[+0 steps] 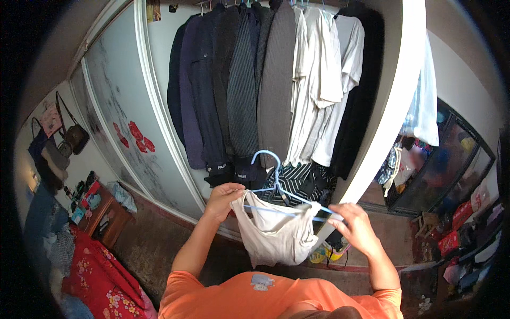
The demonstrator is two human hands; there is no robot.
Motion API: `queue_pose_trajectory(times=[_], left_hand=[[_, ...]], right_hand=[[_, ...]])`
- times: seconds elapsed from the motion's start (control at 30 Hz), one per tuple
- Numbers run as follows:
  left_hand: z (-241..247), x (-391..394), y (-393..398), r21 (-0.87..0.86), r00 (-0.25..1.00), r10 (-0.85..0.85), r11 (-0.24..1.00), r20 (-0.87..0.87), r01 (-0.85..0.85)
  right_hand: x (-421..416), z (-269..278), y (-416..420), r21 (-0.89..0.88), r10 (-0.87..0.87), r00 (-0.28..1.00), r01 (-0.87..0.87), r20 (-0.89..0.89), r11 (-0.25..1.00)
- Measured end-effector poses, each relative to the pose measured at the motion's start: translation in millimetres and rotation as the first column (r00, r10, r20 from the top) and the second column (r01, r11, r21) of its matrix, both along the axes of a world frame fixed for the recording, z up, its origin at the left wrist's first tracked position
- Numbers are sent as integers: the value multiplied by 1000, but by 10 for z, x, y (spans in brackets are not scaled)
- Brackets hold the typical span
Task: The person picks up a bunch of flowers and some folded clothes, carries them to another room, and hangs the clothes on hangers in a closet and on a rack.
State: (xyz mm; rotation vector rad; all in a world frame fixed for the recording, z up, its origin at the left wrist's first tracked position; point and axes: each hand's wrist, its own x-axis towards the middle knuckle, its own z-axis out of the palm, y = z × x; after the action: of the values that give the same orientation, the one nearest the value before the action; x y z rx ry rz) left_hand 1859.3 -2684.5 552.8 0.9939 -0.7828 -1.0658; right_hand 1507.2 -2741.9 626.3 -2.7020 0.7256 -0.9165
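In front of my chest, a white sleeveless top [275, 243] hangs on a light blue plastic hanger [277, 175], its hook pointing up. My left hand [225, 201] pinches the top's left shoulder strap at that end of the hanger. On the other side, my right hand [352, 225] holds the right end of the hanger, which sticks out past the other strap. Beyond the hanger, dark jackets [243, 91] and white shirts [318, 67] hang in the open wardrobe. Striped black cloth [303, 179] lies below them.
A sliding door [119, 99] with red flowers is at the left, a white wardrobe panel [382, 119] at the right. A red floral cloth [103, 279] and a wooden cabinet [97, 215] are lower left. Boxes and clothes stand at the far right.
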Motion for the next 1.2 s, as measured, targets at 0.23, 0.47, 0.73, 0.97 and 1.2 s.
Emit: queue_pose_trajectory(times=[0.23, 0.47, 0.73, 0.97, 1.2], left_hand=[[736, -176, -254, -16, 909, -268, 957, 320, 288], [1599, -65, -974, -183, 501, 75, 968, 862, 170], [2632, -326, -2500, -791, -242, 848, 529, 472, 309], [2862, -23, -3620, -592, 154, 649, 750, 745, -295], [2652, 974, -3313, -786, -410, 712, 618, 570, -20]], right_hand=[[-298, 101, 141, 199, -14, 989, -16, 150, 980], [-681, 746, 248, 105, -301, 876, 282, 378, 954], [-587, 1464, 426, 405, -441, 773, 262, 455, 876], [26, 1620, 261, 540, -375, 737, 16, 563, 842], [398, 1738, -20, 532, -430, 649, 46, 628, 846]])
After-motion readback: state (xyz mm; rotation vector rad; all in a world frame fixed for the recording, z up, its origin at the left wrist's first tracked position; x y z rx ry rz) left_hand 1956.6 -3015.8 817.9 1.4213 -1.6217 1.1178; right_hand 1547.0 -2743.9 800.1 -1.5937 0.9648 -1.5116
